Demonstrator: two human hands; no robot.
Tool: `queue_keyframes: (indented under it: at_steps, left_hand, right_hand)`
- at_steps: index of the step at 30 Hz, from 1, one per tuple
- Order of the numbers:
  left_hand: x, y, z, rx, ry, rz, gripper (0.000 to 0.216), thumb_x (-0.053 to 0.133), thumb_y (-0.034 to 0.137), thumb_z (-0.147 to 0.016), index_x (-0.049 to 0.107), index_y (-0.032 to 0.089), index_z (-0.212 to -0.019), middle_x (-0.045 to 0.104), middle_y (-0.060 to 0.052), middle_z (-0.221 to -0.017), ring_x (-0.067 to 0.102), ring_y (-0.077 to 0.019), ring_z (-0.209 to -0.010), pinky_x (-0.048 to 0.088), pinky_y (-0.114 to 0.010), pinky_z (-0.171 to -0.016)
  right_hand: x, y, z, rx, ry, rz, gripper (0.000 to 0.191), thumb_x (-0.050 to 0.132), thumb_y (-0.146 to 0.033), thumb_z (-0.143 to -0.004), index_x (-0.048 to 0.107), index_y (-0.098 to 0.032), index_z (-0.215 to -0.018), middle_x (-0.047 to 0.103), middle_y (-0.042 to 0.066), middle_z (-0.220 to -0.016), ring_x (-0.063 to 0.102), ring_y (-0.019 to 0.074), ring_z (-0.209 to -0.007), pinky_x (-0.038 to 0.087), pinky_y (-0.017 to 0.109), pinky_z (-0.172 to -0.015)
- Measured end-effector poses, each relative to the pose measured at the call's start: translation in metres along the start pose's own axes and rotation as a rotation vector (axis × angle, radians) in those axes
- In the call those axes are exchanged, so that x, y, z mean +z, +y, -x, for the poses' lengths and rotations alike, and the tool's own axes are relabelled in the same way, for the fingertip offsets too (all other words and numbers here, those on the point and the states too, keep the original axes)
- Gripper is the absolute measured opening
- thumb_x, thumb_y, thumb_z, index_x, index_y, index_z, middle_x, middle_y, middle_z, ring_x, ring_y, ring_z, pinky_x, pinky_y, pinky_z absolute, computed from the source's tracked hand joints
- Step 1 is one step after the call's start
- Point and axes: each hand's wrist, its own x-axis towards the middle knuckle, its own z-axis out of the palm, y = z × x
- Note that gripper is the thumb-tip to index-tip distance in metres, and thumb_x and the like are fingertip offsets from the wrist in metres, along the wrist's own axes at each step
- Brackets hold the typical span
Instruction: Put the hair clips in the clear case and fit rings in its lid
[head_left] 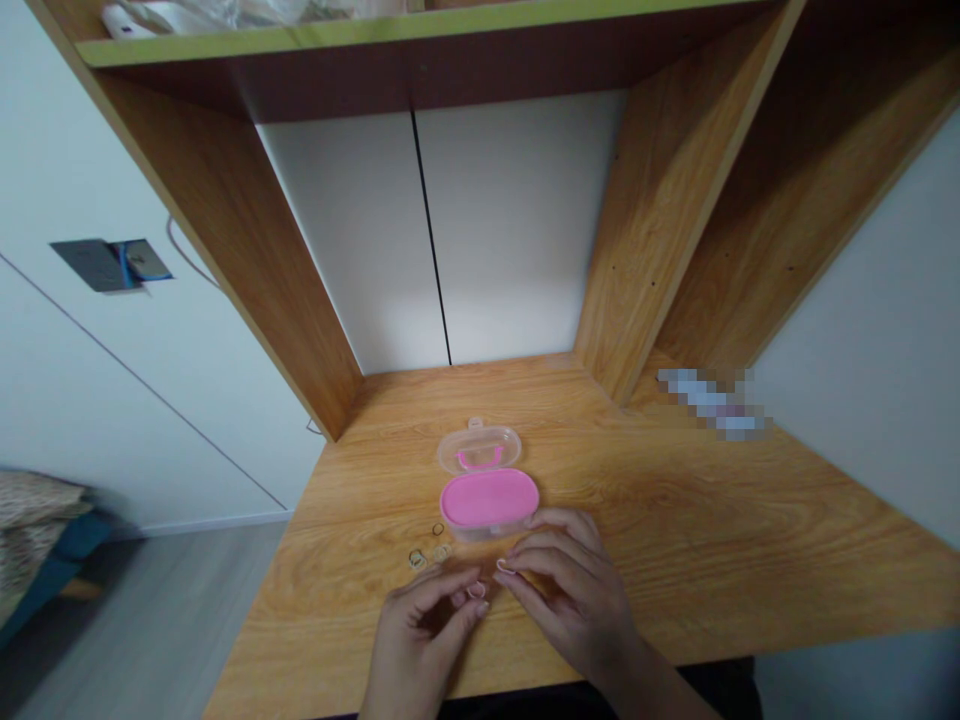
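Observation:
Just in front of a clear plastic box [491,532], both hands are close together above the desk. My left hand [431,615] pinches a small pinkish hair tie [477,591] between thumb and fingers. Another small hair tie, pale in colour [505,566], is between the thumb and forefinger of my right hand [574,585]. The box has a pink inner tray [490,498], and its clear lid [480,450] with a pink handle lies open behind it. Several more hair ties, dark and pale [418,560], lie on the desk left of the box.
The wooden desk [675,520] runs under a shelf unit with upright side panels [232,260]. A blurred-out item [712,405] lies at the right rear. Overhead, a green-edged shelf [420,35] holds plastic-wrapped things. A wall socket [112,265] is at left.

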Motion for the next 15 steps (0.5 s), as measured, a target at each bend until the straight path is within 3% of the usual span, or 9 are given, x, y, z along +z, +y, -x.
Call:
queue_keyframes:
  at_steps: [3, 6, 15]
  left_hand:
    - [0.002, 0.005, 0.003, -0.046, 0.046, 0.006, 0.008, 0.082, 0.026, -0.076, 0.08, 0.021, -0.081, 0.076, -0.003, -0.074, 0.07, -0.0157, -0.067, 0.058, -0.022, -0.067]
    - [0.005, 0.011, 0.005, -0.087, 0.075, 0.037, 0.016, 0.085, 0.031, -0.072, 0.075, 0.018, -0.072, 0.074, -0.003, -0.07, 0.069, -0.0163, -0.066, 0.056, -0.023, -0.067]
    - [0.008, 0.007, 0.005, -0.101, 0.097, 0.104, 0.028, 0.088, 0.037, -0.069, 0.07, 0.016, -0.069, 0.07, -0.003, -0.066, 0.065, -0.0151, -0.064, 0.053, -0.022, -0.063]
  right_hand:
    - [0.0, -0.001, 0.0, 0.004, 0.001, -0.026, 0.02, 0.078, -0.013, -0.084, 0.063, -0.024, -0.091, 0.075, -0.002, -0.08, 0.067, 0.0201, -0.086, 0.049, 0.037, -0.082]
    - [-0.001, -0.002, -0.001, 0.002, 0.009, -0.033, 0.019, 0.078, -0.014, -0.084, 0.062, -0.024, -0.088, 0.075, -0.003, -0.078, 0.068, 0.0194, -0.084, 0.05, 0.037, -0.082]
    - [-0.002, -0.004, -0.003, 0.021, 0.001, -0.048, 0.017, 0.077, -0.018, -0.084, 0.062, -0.025, -0.086, 0.074, -0.003, -0.077, 0.068, 0.0202, -0.083, 0.052, 0.037, -0.08]
